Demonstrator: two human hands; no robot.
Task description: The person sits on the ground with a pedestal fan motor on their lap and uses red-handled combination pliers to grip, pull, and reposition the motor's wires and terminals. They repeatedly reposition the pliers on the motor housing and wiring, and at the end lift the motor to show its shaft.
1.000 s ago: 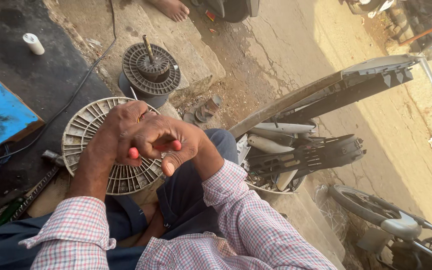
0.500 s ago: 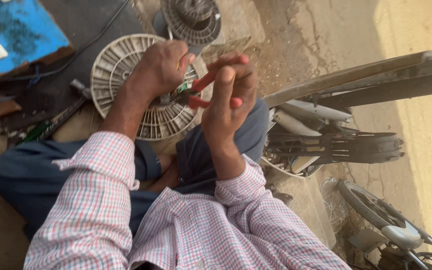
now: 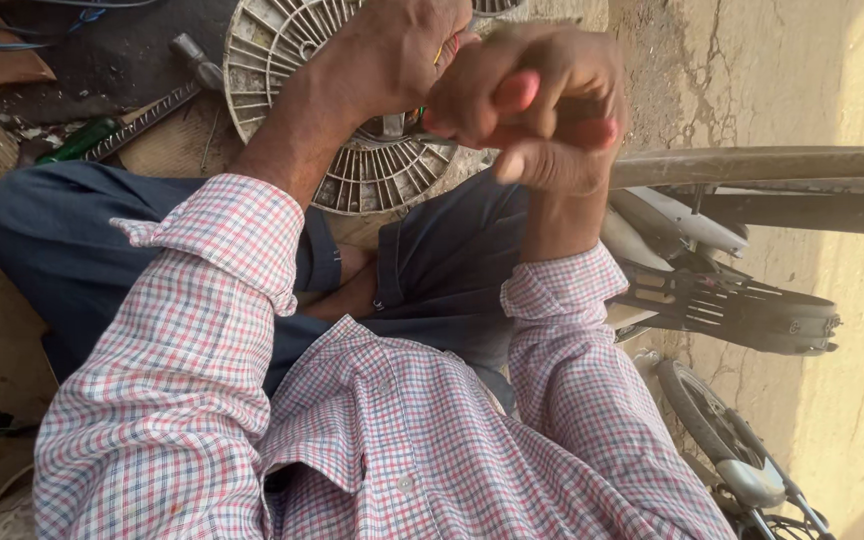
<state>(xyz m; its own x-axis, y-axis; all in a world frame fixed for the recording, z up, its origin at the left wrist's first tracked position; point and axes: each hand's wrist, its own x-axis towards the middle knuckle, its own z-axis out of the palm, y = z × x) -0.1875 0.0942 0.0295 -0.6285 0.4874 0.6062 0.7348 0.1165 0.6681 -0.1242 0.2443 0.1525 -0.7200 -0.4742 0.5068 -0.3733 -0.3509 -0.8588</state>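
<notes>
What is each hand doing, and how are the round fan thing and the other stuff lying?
Left hand: closed, raised over the disc.
Right hand: clenched on red handles.
Ribbed white disc: flat on the ground.
Hammer: lying beside the disc.
Scooter: parked alongside.

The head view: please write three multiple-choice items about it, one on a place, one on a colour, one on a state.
1. Where is the round ribbed white disc?
A. on the ground beyond the person's knees, under the hands
B. on top of the motorbike
C. hanging on a wall

2. What colour are the tool handles in the right hand?
A. blue
B. red-pink
C. black

3. In what state is the right hand?
A. flat and empty
B. resting on the knee
C. closed around the handles

Answers:
1 A, the disc lies flat on the ground past the blue trousers, partly hidden by the left hand.
2 B, red-pink ends show between the fingers.
3 C, the fingers curl tightly over the handles.
</notes>
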